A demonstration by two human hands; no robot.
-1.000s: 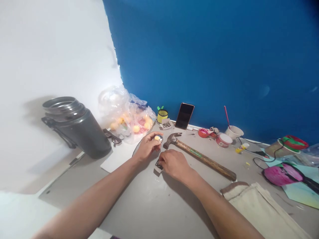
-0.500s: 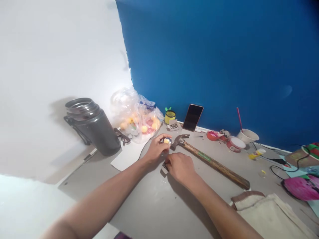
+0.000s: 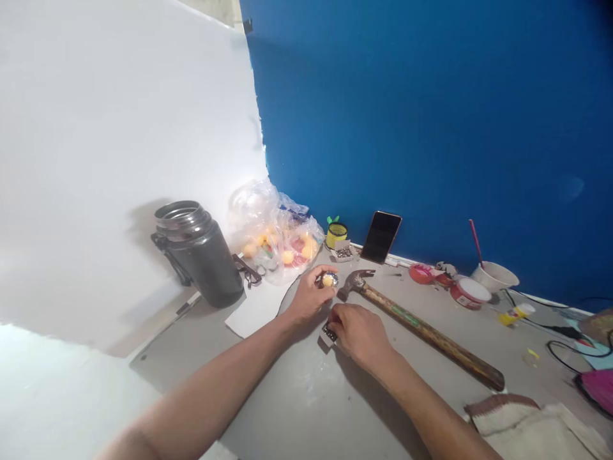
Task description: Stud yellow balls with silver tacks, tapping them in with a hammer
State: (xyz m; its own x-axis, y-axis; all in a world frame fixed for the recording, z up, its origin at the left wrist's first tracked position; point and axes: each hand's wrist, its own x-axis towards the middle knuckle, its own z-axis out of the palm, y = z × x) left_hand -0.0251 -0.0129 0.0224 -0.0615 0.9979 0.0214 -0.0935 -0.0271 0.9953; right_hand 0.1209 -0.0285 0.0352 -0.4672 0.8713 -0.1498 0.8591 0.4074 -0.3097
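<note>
My left hand [image 3: 313, 291] is closed around a small round ball [image 3: 329, 280], part yellow and part shiny silver, held between thumb and fingers above the table. Just nearer to me, my right hand [image 3: 359, 332] has its fingers bent down over a small open box [image 3: 329, 333] of dark, shiny metal bits. Its fingertips are at the box's right side, and whatever they may pinch is hidden. A claw hammer [image 3: 416, 322] with a worn wooden handle lies right of both hands, its head close to the ball.
Behind the hands are another small box [image 3: 343, 253] of metal bits, a yellow tub [image 3: 336, 234] and a leaning phone [image 3: 381, 236]. Left stand a dark flask [image 3: 204, 255] and a plastic bag [image 3: 287, 239]. To the right are a bowl [image 3: 495, 276], a glue stick [image 3: 516, 314] and a cloth [image 3: 531, 425].
The view has shifted, so everything appears farther right and slightly lower. My left hand keeps the ball, which now shows more of its yellow face. My right hand stays at the box.
</note>
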